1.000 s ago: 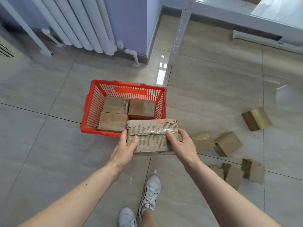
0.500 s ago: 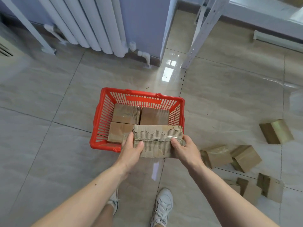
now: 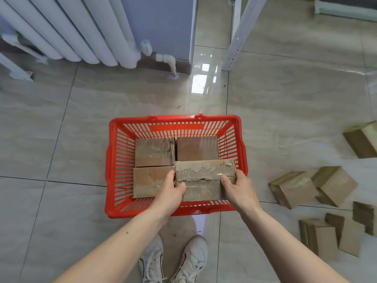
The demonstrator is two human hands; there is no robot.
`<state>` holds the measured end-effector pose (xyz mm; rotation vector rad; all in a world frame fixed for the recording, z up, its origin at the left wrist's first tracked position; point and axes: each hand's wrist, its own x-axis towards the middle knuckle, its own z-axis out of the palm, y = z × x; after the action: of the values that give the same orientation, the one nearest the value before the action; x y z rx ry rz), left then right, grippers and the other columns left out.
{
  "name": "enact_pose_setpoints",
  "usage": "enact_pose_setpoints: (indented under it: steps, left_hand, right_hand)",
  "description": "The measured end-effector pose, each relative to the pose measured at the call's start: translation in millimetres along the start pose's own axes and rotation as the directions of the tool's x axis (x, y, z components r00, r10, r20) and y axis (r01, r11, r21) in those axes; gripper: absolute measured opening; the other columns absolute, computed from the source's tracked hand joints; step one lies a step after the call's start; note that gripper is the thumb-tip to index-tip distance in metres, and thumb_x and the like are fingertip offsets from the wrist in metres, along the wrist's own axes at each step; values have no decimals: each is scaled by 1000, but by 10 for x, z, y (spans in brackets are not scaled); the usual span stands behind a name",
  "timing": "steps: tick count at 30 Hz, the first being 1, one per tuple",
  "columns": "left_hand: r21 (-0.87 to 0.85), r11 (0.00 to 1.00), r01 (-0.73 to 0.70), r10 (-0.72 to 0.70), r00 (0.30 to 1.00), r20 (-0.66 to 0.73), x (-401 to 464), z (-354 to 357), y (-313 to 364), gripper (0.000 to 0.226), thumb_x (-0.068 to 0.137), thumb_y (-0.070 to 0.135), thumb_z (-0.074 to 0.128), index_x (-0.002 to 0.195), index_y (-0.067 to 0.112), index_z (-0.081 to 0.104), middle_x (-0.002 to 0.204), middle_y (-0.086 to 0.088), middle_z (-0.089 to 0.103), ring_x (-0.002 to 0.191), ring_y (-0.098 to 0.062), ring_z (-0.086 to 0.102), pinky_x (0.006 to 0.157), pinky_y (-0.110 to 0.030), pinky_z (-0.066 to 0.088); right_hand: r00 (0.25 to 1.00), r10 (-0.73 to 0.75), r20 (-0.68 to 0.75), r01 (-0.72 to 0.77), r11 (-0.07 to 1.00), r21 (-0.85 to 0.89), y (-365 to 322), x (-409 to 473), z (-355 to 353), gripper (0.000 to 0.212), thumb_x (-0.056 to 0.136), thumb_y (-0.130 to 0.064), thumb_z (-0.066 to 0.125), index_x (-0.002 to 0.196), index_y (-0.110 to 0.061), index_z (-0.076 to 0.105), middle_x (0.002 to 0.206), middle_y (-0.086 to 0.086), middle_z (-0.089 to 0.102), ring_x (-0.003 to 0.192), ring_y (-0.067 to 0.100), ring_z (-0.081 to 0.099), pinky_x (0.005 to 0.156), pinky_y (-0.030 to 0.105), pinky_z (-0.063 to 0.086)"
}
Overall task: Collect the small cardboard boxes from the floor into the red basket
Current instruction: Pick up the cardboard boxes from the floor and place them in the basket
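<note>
I have the torn cardboard box (image 3: 205,179) pinched between my two hands, the left hand (image 3: 170,192) clasped on its left end with the thumb on top, the right hand (image 3: 237,187) closed on its right end the same way. It hangs over the near right corner of the red basket (image 3: 114,152), the one slot I judge to be free: three boxes already lie inside, one just left of my left hand (image 3: 146,181) and two side by side beyond my fingertips (image 3: 155,152). To seat this one well I would keep it level, lower it straight down so its far edge meets the box beyond it (image 3: 196,148) and its left end slides in beside the near one, and only then ease my fingers out upward; my right knuckles sit close to the basket wall, so I would let go on that side with care. Whether it already touches the bottom I cannot tell. More boxes lie loose on the floor well off to the right of my right hand (image 3: 293,188), so plenty remains.
</note>
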<state>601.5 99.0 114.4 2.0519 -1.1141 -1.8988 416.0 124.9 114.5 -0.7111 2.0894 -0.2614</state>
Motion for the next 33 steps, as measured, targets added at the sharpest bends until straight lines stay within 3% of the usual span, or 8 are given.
enact_pose_setpoints:
  steps: [5, 7, 10, 14, 17, 21, 27, 33]
  left_hand:
    - [52, 997, 63, -64, 998, 22, 474, 159, -253, 38, 96, 15, 44, 130, 32, 50, 123, 5, 40, 110, -9, 41, 97, -22, 27]
    - [30, 994, 104, -105, 994, 27, 655, 216, -377, 49, 89, 12, 48, 133, 33, 46, 130, 4, 47, 121, -15, 47, 110, -32, 33]
    - [8, 985, 170, -170, 985, 39, 871, 263, -577, 55, 90, 1, 45, 140, 23, 36, 133, 3, 51, 124, -20, 50, 109, -46, 40]
    - [10, 982, 187, -188, 981, 56, 1037, 297, -708, 62, 89, 0, 43, 143, 28, 36, 135, 3, 50, 123, -19, 50, 109, -46, 40]
    - [29, 983, 182, -184, 982, 46, 1164, 330, -745, 62, 90, 4, 47, 147, 25, 34, 142, 1, 35, 125, -19, 46, 114, -41, 34]
    - [86, 983, 163, -167, 985, 43, 1284, 405, -762, 62, 96, 11, 47, 153, 18, 24, 145, 1, 23, 128, -16, 37, 111, -30, 25]
    - [110, 977, 180, -186, 982, 45, 1200, 442, -669, 60, 97, 12, 46, 153, 21, 25, 154, 0, 22, 140, -20, 30, 114, -35, 25]
    - [99, 979, 181, -184, 983, 23, 858, 336, -520, 70, 84, 22, 52, 149, 28, 28, 152, -4, 36, 131, -26, 47, 110, -48, 39]
  right_hand:
    - [999, 1, -42, -4, 996, -85, 246, 469, 381, 46, 91, -44, 51, 133, -25, 54, 130, 2, 61, 119, 27, 60, 98, 50, 52]
    - [999, 24, -42, -29, 994, -103, 361, 622, 538, 46, 91, -45, 50, 133, -24, 54, 131, 2, 60, 121, 27, 59, 98, 52, 52]
    - [997, 65, -46, -69, 993, -100, 545, 812, 777, 49, 92, -45, 52, 134, -21, 53, 133, 4, 60, 123, 29, 59, 98, 52, 53]
    - [995, 84, -47, -88, 991, -99, 664, 1006, 1023, 46, 95, -39, 55, 136, -20, 53, 135, 3, 60, 125, 28, 59, 99, 50, 53]
    - [995, 83, -47, -87, 991, -102, 725, 1161, 1133, 46, 96, -37, 55, 138, -19, 50, 136, 4, 60, 125, 29, 59, 99, 49, 54]
    - [993, 114, 14, -113, 992, -61, 785, 1357, 1201, 47, 98, -29, 53, 141, -15, 42, 140, 7, 56, 129, 30, 55, 102, 50, 51]
    - [990, 109, 84, -115, 991, 67, 900, 1316, 1182, 63, 92, -29, 55, 150, -20, 31, 153, 5, 44, 142, 26, 42, 113, 51, 41]
    - [994, 103, 42, -107, 987, 121, 517, 728, 660, 53, 99, -20, 51, 149, -12, 36, 149, 8, 49, 138, 27, 46, 114, 44, 38]
